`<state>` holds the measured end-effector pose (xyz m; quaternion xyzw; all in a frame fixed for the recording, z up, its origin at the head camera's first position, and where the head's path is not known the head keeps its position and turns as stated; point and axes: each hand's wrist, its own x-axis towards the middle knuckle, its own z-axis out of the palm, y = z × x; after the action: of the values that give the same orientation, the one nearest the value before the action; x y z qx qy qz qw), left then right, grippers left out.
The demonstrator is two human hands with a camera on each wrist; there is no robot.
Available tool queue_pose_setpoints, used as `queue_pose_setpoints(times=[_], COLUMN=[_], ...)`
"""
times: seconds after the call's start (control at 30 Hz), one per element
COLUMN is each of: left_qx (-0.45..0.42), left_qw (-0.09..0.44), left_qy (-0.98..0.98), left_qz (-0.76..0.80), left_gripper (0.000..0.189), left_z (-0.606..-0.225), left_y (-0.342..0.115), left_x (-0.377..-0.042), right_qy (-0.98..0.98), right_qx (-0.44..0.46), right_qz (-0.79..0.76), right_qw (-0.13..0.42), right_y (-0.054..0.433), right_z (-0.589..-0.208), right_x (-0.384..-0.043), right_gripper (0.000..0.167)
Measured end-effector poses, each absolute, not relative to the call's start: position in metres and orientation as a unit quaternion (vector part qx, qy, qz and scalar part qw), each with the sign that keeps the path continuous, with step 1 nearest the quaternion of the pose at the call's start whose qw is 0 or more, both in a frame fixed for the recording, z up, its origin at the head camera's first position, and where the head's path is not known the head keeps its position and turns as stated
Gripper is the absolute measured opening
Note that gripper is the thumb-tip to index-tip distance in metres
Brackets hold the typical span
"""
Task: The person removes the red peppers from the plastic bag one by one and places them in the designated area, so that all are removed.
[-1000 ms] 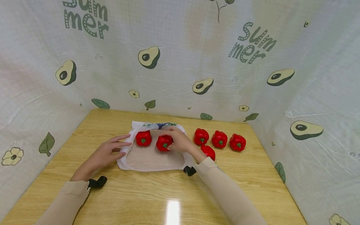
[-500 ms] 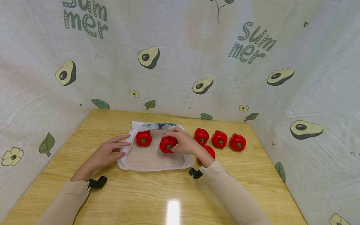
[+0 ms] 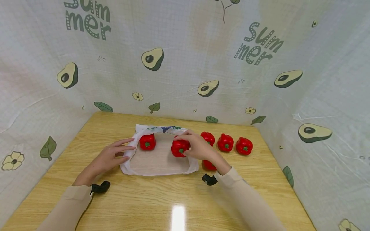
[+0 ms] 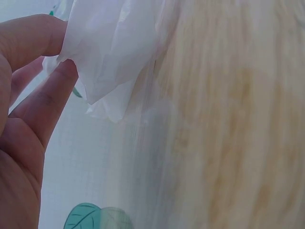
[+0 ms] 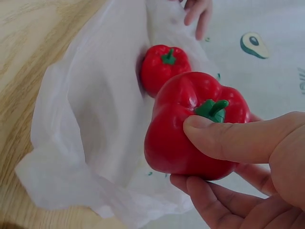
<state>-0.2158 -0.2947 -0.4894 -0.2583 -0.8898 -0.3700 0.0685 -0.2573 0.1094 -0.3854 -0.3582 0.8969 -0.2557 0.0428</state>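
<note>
My right hand (image 3: 199,147) holds a red bell pepper (image 3: 177,148) over the right side of the white plastic bag (image 3: 156,175). Up close in the right wrist view, the thumb lies by the green stem of this pepper (image 5: 167,136) and fingers curl beneath it. Another red bell pepper (image 3: 147,142) sits inside the bag at the back left. Spread fingers of my left hand (image 3: 110,156) touch the bag's left edge. In the left wrist view, fingertips of the left hand (image 4: 33,90) meet the thin white plastic (image 4: 109,52), which partly hides one of them.
Right of the bag, three red bell peppers (image 3: 244,146) stand in a row on the wooden table (image 3: 138,205). A nearer pepper (image 3: 209,165) is partly hidden by my right wrist. A printed cloth (image 3: 179,96) rises behind and along both sides.
My right hand has moved to the right with the bell pepper, from near the bag's middle to its right side. The left hand stays at the bag's edge.
</note>
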Motion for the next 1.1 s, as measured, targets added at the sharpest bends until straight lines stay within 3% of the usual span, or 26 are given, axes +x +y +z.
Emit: queue_pose_setpoints(times=[1.1], left_qx=[-0.274], left_qw=[0.088], left_qy=[-0.888], left_qz=[-0.36], left_gripper=[0.051], left_z=[-0.488], left_y=[-0.296], left_x=[-0.215], right_qy=[0.913], right_qx=[-0.34], right_qz=[-0.223], right_qw=[-0.031], right_y=[0.195], right_z=[-0.354], right_x=[-0.236], right_gripper=[0.064])
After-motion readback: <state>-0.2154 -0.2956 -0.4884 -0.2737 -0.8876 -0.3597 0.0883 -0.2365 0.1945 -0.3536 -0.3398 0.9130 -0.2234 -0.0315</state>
